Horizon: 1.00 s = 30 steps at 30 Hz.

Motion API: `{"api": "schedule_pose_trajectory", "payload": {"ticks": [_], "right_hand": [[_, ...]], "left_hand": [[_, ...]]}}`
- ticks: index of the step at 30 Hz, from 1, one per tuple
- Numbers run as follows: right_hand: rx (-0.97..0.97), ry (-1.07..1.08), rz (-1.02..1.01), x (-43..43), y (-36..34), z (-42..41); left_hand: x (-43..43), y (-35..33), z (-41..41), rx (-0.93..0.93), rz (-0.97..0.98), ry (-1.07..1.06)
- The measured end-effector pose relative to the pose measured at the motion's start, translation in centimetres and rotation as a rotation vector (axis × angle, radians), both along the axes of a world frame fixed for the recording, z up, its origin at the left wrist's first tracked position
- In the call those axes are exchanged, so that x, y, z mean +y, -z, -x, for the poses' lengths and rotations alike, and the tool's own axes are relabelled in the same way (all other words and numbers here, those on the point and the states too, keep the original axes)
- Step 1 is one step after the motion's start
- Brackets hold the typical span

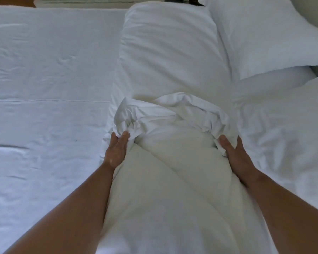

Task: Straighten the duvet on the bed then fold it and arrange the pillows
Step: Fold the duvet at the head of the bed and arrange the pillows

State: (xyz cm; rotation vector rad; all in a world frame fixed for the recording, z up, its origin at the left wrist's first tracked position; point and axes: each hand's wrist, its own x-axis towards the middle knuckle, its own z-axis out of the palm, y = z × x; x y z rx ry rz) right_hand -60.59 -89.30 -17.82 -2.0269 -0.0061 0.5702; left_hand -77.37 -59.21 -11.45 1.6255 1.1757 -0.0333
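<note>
Your left hand (pixel 117 149) and right hand (pixel 234 153) each grip the bunched edge of the pillowcase (pixel 173 109), either side of the pillow (pixel 163 189). It lies on the bed (pixel 44 88), beside another pillow (pixel 264 33).

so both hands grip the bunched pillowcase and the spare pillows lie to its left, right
Wrong side. In the head view the left hand and right hand do grip the bunched pillowcase, but the spare pillows lie to its right.

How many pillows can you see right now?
3: held pillow between the left hand and right hand; top-right pillow; right-edge pillow, possibly duvet instead. Others may be hidden.
</note>
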Motion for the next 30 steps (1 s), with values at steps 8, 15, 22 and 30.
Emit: {"api": "schedule_pose_trajectory", "payload": {"ticks": [8,15,22,30], "right_hand": [[0.099,-0.227,0.193,-2.5,-11.2,8.4],[0.026,-0.715,0.221,-8.8,-19.3,27.3],[-0.002,-0.570,0.251,-12.5,-18.0,27.9],[0.034,-0.172,-0.105,-15.9,-23.3,20.5]], "left_hand": [[-2.0,-8.3,9.4,-0.042,0.230,0.004],[-7.7,-12.5,24.9,0.171,0.617,0.203],[-16.5,-16.0,27.0,0.088,0.884,0.171],[-20.3,-23.5,9.3,-0.342,0.658,0.155]]}}
